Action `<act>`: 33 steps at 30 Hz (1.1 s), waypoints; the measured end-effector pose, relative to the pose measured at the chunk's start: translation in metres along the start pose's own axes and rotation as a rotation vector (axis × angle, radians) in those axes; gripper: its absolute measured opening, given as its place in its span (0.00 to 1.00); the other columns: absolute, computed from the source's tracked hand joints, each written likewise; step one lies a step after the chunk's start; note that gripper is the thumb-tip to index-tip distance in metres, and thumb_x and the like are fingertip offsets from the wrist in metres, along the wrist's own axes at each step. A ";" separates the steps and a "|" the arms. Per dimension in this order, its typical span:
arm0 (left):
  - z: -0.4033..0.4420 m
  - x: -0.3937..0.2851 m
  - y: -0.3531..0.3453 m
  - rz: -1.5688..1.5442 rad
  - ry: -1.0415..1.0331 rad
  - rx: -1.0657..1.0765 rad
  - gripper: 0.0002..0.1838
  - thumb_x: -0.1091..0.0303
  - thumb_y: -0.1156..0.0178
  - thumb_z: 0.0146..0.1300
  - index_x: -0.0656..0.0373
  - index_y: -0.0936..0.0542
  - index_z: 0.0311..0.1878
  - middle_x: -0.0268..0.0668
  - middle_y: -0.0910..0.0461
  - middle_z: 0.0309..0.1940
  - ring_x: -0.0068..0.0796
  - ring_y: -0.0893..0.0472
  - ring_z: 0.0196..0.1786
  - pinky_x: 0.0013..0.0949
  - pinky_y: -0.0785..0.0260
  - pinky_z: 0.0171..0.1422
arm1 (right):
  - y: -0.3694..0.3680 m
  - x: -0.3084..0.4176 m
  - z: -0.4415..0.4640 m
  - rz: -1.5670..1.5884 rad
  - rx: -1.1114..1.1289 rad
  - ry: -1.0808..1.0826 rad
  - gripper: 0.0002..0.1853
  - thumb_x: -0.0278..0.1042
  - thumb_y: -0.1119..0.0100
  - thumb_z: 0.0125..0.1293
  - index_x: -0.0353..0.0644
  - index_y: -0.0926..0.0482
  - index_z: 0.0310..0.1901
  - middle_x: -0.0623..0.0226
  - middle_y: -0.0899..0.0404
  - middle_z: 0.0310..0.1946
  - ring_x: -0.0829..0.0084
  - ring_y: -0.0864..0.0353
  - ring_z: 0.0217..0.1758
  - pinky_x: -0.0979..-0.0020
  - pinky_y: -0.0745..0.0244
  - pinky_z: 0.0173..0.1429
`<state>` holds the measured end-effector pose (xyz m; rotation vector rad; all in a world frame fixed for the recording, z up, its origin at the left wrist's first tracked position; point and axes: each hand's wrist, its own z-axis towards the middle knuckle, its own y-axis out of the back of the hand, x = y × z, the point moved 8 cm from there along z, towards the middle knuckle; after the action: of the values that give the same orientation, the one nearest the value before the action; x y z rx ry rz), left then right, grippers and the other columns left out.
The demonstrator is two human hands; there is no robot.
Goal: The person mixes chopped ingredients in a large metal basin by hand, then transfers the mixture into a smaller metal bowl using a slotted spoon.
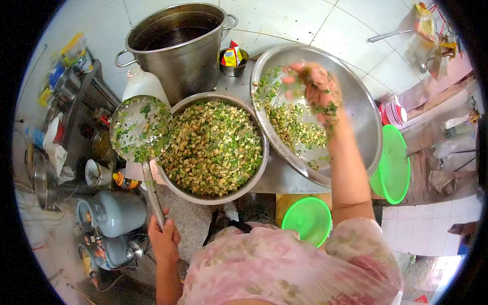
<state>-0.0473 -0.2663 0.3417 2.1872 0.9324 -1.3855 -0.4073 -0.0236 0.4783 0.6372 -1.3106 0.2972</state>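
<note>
My left hand [164, 236] is closed around the handle of a perforated skimmer [142, 124]. Its round head is coated with green bits and rests near the left rim of a steel bowl [173, 188]. That bowl is heaped with a chopped mix [213, 147] of pale brown pieces and greens. Over the large tilted steel basin [363, 137], my right hand [320, 86] is smeared by motion, with chopped greens stuck to it. More of the mix [295, 124] lies along the basin's left side. Whether the right fingers hold anything is unclear.
A tall steel pot [178, 71] with dark liquid stands behind, beside a white jug [145, 84] and a small metal cup [234, 68] holding a packet. Two green baskets [307, 221] are lower right. Gas cylinders [119, 213] stand at left.
</note>
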 end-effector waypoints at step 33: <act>0.029 -0.016 -0.114 0.022 0.015 -0.102 0.23 0.59 0.38 0.52 0.62 0.32 0.47 0.26 0.38 0.13 0.14 0.41 0.11 0.19 0.52 0.13 | 0.002 -0.297 -0.018 -0.491 -0.098 -0.180 0.29 0.43 0.51 0.59 0.39 0.41 0.60 0.52 0.40 0.58 0.60 0.46 0.64 0.65 0.52 0.65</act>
<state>-0.1511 -0.2092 0.3463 2.1290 0.9595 -1.2838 -0.4685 0.0322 0.1921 0.8919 -1.2838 -0.2282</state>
